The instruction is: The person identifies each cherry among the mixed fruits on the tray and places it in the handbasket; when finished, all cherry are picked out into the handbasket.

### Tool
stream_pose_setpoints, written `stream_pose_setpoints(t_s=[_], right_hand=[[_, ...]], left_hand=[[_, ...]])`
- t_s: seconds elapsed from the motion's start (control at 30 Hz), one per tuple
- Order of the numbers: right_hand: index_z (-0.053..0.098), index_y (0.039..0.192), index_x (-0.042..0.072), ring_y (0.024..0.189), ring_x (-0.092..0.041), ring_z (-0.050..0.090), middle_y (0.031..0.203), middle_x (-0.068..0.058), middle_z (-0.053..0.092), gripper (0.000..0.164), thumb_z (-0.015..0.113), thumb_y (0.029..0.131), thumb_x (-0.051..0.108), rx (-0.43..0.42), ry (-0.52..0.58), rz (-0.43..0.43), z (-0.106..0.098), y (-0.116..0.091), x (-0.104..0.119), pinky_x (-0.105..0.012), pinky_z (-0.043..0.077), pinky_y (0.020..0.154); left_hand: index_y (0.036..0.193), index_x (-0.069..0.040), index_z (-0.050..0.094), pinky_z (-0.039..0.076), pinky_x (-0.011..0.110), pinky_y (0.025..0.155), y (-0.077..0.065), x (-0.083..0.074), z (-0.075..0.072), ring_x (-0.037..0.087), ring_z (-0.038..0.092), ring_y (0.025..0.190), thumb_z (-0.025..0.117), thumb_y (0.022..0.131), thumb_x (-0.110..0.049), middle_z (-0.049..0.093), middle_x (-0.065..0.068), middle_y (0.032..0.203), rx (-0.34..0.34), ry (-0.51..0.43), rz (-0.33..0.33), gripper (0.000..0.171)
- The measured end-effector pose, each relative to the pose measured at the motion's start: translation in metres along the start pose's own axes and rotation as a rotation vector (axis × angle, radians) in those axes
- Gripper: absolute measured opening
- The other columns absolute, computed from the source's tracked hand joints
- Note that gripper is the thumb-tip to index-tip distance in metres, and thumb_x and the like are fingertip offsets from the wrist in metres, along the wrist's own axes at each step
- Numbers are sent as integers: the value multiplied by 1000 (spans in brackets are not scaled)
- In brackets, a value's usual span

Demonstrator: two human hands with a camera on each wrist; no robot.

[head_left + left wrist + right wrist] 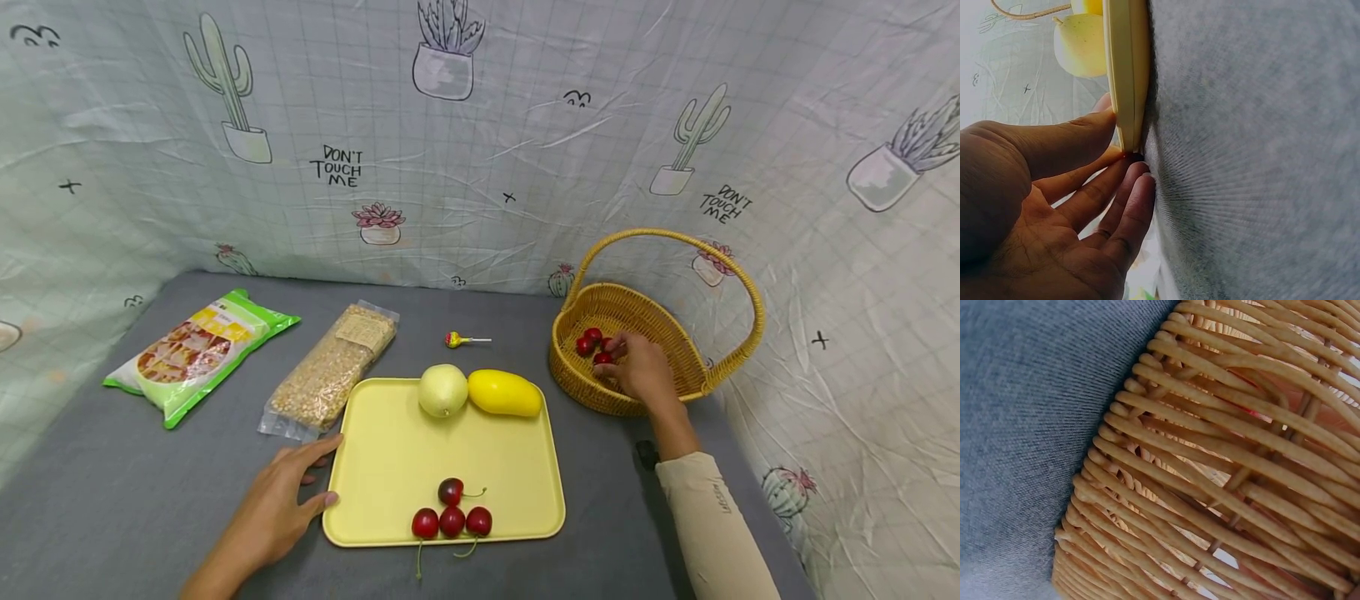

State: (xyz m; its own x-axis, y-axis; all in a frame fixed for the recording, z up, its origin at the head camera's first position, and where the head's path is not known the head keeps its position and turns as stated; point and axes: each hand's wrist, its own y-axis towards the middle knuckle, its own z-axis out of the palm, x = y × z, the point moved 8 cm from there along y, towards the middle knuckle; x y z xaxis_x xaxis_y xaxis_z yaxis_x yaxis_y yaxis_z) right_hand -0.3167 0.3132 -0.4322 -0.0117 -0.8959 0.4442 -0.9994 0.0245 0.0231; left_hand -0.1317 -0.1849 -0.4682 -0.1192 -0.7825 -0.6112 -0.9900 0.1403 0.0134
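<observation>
My left hand rests along the left edge of a pale yellow tray, thumb and fingertips against its rim. The left wrist view shows the thumb touching that rim, with the fingers extended below. On the tray lie several dark red cherries at the near edge, a pale green-yellow round fruit and a yellow mango at the far edge. My right hand reaches inside a wicker basket, thumb and fingers apart around red cherries. Basket weave mostly hides this hand in the right wrist view.
A green-and-white printed food bag lies at the left, beside a clear pack of grains. Behind the tray is a lollipop. The basket's tall handle arches above the right hand. A patterned cloth hangs behind the table.
</observation>
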Motion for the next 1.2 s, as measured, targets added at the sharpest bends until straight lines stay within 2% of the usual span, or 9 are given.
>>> stream_pose_setpoints(t_s=[0.13,0.2,0.3,0.43,0.53,0.6,0.73,0.93,1.2], right_hand=[[71,115,4,112,-44,65,117,-20,76,37,87,91,27,-121,40,-47,-8,-3,4,-60,53,96],[72,115,4,102,-42,68,118,-20,76,35,86,92,27,-201,68,-72,-14,-5,6,-57,54,90],[74,114,6,81,-33,67,114,-18,78,31,85,93,27,-346,117,-127,-23,-8,9,-42,54,74],[77,109,7,64,-15,56,103,-12,79,26,87,92,24,-563,238,-232,-38,-19,15,-19,42,59],[78,105,5,59,-8,50,96,-12,77,24,89,88,18,-697,320,-342,-47,-31,23,-12,37,56],[79,104,4,57,-4,47,91,-13,76,24,91,86,15,-744,347,-410,-51,-40,31,-12,37,56],[80,104,3,57,-7,48,87,-10,75,29,94,80,11,-743,370,-502,-54,-56,56,-13,39,54],[80,105,7,57,-14,52,90,-9,75,39,97,70,2,-644,398,-647,-49,-77,99,-22,43,52],[79,112,14,56,-9,52,90,0,72,47,98,70,6,-397,373,-799,-24,-104,147,-19,45,51]], left_hand=[[151,-13,60,61,36,83,0,0,0,23,68,107,92,81,-9,72,10,130,-4,3,2,77],[152,-12,60,62,38,83,0,0,0,24,68,107,92,82,-10,72,10,130,2,3,2,77],[152,-13,59,62,39,84,1,0,0,24,68,107,91,82,-11,71,10,130,14,3,-5,77],[152,-12,59,61,38,83,1,0,0,24,68,107,91,82,-10,72,11,130,6,-1,-2,77],[151,-12,60,62,37,83,1,0,0,23,68,106,92,81,-9,72,11,130,2,-3,2,76],[151,-12,60,62,38,83,1,0,1,23,69,106,91,82,-9,71,11,130,6,-5,0,76],[152,-12,59,62,40,84,2,0,1,24,69,107,91,83,-10,71,11,130,18,-8,-12,77],[152,-12,59,62,39,84,2,-1,0,24,69,108,91,82,-10,71,10,129,14,-4,-11,77],[151,-11,60,63,37,84,-1,-1,0,26,68,111,91,81,-7,71,11,130,-5,-5,2,77]])
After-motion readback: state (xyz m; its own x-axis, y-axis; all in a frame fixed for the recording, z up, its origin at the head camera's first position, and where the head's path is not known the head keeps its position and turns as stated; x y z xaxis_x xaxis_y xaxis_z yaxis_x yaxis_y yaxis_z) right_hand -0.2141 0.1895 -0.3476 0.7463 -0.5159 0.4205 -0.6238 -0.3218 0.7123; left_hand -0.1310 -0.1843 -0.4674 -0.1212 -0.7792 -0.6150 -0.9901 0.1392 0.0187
